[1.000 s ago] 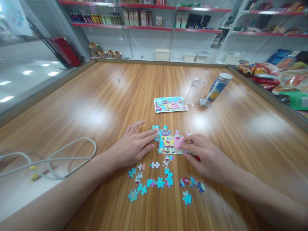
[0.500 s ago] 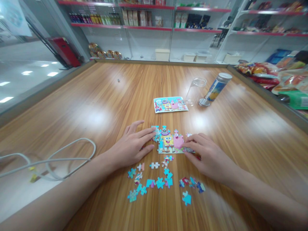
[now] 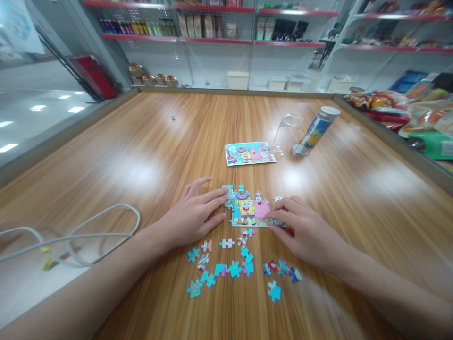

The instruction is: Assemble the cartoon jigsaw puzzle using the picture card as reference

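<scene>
A partly joined jigsaw puzzle with a yellow and a pink cartoon figure lies flat on the table. My left hand rests at its left side, fingers stretched out, index and middle fingertips on the blue pieces there. At the lower right of the puzzle, my right hand has thumb and fingertips drawn together on a jigsaw piece, which the fingers partly cover. Loose jigsaw pieces lie nearer to me, several blue ones among them. A small group of pieces sits below my right hand.
Beyond the puzzle lies a printed picture card. Behind it to the right are a clear plastic jar and a blue can beside a metal lid. A white cable loops at left. Snack bags stand beyond the right edge.
Both hands keep nearly the same places; my right fingertips have shifted very slightly left along the puzzle's lower right. The loose pieces have not moved.
</scene>
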A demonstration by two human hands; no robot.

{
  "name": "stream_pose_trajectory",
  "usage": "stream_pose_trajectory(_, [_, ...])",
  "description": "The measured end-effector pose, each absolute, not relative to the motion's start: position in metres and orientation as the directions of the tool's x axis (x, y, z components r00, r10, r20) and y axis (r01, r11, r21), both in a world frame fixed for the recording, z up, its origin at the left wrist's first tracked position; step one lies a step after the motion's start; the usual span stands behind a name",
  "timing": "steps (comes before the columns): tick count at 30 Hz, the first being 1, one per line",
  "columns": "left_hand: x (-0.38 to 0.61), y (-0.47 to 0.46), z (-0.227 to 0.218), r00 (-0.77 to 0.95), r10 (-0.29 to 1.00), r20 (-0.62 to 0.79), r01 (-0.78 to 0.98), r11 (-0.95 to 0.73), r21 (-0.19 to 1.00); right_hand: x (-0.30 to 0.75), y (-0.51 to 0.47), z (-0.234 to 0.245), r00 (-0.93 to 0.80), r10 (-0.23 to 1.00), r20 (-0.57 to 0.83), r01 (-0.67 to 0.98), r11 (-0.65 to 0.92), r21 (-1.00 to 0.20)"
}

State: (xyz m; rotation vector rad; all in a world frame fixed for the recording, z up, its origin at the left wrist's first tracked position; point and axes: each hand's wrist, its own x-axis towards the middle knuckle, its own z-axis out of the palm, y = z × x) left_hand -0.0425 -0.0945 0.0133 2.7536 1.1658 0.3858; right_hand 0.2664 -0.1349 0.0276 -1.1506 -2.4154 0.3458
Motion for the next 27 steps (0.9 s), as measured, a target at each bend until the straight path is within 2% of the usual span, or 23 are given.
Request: stream_pose_trajectory(27, [-0.0415,-0.095,0.0156,0.67,0.724,0.164,0.696,-0.69,0.197,0.2666,-0.1351,0.0272,-0.56,0.789,0.254,0.678,0.612,-0.407])
